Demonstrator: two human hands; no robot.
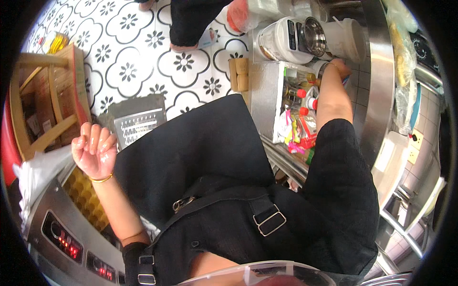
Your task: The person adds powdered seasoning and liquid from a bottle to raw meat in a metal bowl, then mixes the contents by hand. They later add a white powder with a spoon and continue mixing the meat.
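Note:
My left hand (pixel 96 152) is raised at the left, palm up, wet and glistening. Its fingers curl in loosely around nothing, and a gold bangle (pixel 102 178) circles the wrist. On the other side, my right hand (pixel 341 68) reaches down to the steel shelf, beside a small white container (pixel 319 67). Its fingers are partly hidden and blurred, so whether it grips anything is unclear. Close to it are a large white plastic bucket (pixel 272 39), a shiny steel bowl (pixel 316 35) and a white lidded tub (pixel 352 40). Below my forearm, a white-edged bin (pixel 278 107) holds red-capped bottles (pixel 301 93) and packets (pixel 302 130).
A steel appliance (pixel 35 246) with red digital displays stands at lower left, near a wooden stool (pixel 39 136). Another person's black-trousered leg (pixel 189 21) is ahead on the patterned tile floor (pixel 132 64). A steel counter edge (pixel 381 64) runs along the right.

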